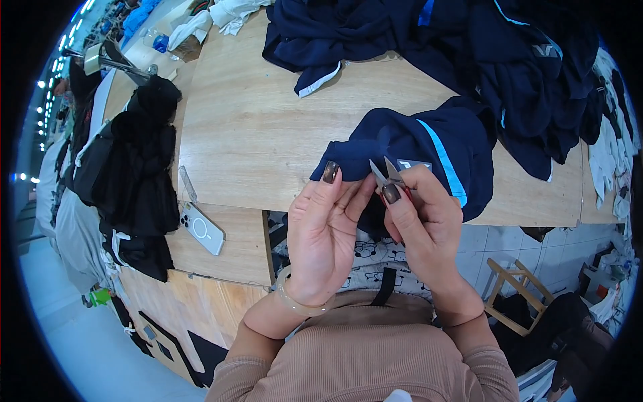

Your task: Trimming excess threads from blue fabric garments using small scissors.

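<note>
A navy garment (395, 134) with a light blue stripe lies bunched at the table's near edge. My left hand (321, 228) pinches a folded edge of it between thumb and fingers. In my right hand (429, 221) is a small pair of thread snips (380, 173), its two pointed blades apart and aimed at the fabric by my left fingertips. The grip of the snips is mostly hidden by my right fingers. Whether the blades touch the cloth or a thread, I cannot tell.
More navy garments (522, 74) are heaped at the far right of the wooden table (234, 114). Black garments (144, 167) pile up at the left, beside a phone (202, 229) and a narrow clear strip (187, 183). A wooden stool (516, 295) stands below at right.
</note>
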`<state>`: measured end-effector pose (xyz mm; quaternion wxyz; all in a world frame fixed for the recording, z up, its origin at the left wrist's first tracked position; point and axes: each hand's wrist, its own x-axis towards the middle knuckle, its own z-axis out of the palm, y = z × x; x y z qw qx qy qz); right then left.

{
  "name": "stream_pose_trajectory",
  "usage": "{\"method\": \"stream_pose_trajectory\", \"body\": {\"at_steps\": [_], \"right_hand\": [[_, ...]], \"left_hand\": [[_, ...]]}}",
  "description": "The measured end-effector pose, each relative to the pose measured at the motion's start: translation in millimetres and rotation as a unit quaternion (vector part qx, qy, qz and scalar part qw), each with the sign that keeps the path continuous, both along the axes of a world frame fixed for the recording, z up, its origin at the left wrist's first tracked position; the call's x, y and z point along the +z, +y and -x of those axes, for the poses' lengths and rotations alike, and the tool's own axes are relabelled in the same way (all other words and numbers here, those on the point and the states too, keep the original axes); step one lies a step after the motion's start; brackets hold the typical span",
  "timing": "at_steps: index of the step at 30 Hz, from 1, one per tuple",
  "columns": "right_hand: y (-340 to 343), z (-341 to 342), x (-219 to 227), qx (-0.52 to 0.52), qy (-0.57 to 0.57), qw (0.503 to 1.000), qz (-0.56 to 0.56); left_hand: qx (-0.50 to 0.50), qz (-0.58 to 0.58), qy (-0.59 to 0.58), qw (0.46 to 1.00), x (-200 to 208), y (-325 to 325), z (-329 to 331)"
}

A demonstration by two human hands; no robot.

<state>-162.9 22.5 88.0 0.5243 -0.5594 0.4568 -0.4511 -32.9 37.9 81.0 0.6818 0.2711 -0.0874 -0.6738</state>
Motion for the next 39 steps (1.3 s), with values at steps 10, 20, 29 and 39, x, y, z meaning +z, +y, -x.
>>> {"method": "stream_pose_trajectory", "body": {"at_steps": [10, 20, 29, 39], "right_hand": [[-3.1, 4.7, 9.2, -0.037, -0.013, 0.999, 0.001], [-40.5, 74.3, -54.0, -0.330, -0.097, 0.936, 0.072], [-22.3, 145.6, -128.1, -0.474, 0.060, 0.876, 0.068], [-23.5, 143.2, -132.1, -0.435, 0.077, 0.895, 0.056]], "left_hand": [[0.008, -0.007, -0.015, 1.000, 12.3, -10.1, 0.5], [0.248, 0.174, -0.074, 0.950, 49.2, -109.3, -36.9], [0.351, 0.225, -0.448, 0.791, 61.4, -130.1, 48.5], [0.167, 0.133, -0.024, 0.977, 24.1, -158.5, -6.1]]}}
